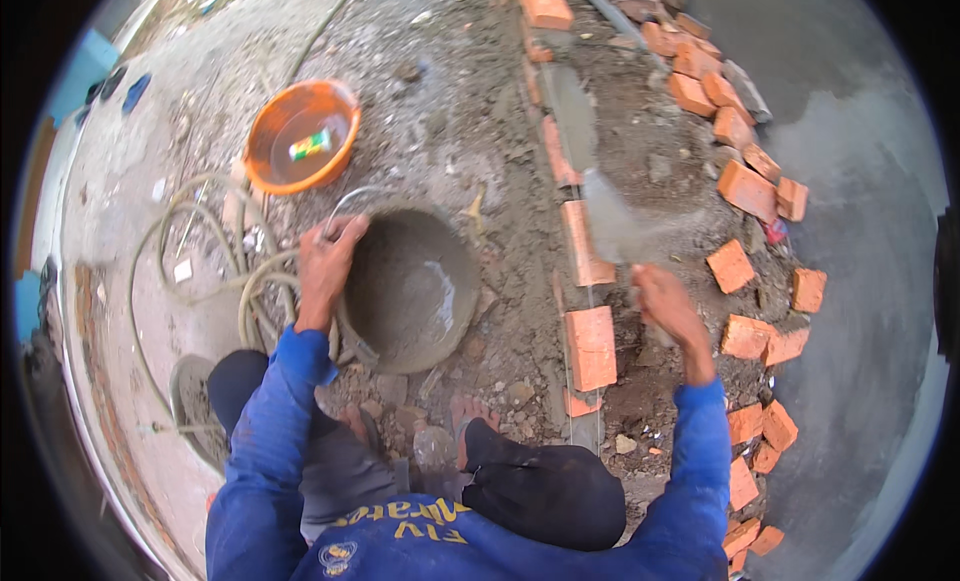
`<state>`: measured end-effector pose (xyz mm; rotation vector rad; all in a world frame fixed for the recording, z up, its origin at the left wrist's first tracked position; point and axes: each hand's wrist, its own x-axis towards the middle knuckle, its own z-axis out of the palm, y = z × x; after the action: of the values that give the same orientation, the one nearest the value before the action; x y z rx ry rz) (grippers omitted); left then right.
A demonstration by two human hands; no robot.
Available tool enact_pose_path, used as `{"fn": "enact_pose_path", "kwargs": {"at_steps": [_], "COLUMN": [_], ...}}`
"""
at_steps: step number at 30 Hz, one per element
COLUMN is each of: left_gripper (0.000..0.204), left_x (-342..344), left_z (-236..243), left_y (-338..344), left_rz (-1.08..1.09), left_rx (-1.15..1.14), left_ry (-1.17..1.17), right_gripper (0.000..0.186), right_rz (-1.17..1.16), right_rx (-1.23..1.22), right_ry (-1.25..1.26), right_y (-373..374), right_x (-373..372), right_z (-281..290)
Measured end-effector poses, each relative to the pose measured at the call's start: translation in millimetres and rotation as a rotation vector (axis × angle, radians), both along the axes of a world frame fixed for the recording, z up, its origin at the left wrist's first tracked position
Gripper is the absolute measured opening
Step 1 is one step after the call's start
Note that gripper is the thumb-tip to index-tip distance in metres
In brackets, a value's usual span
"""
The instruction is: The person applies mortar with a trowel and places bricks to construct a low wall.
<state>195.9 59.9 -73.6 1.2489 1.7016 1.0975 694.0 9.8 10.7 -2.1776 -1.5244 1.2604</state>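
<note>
My left hand [330,259] is closed on the near-left rim of a round, mortar-caked bucket [372,353], by its wire handle [362,193]. Wet grey mortar [405,271] lies inside it. In my right hand [664,299] is a trowel [612,219], its blade smeared by motion and held over the right side of a low brick course. That course has an orange brick [592,349] nearest me and another brick [584,243] just beyond. Farther along, a patch of grey mortar [572,111] lies on the line. A thin string [568,331] runs along the bricks.
An orange basin [258,141] of cloudy water holds a green and yellow packet [310,145]. Coiled hose [150,271] lies at the left, near a round pan [190,406]. Loose bricks [748,189] are scattered at the right beside a smooth grey floor [850,381]. A clear bottle [434,449] stands between my feet.
</note>
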Motion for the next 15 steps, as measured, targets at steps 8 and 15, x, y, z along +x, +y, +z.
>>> {"fn": "enact_pose_path", "kwargs": {"at_steps": [8, 15], "left_gripper": [0.032, 0.029], "left_x": [7, 26], "left_z": [26, 12], "left_y": [-16, -42], "left_rz": [-0.003, -0.031], "left_rx": [-0.11, 0.028], "left_ry": [-0.078, -0.147], "right_gripper": [0.036, 0.035], "right_rz": [0.7, 0.675], "right_rx": [0.365, 0.223], "right_ry": [-0.362, -0.337], "right_y": [-29, -43], "right_x": [-191, -243], "right_z": [18, -153]}}
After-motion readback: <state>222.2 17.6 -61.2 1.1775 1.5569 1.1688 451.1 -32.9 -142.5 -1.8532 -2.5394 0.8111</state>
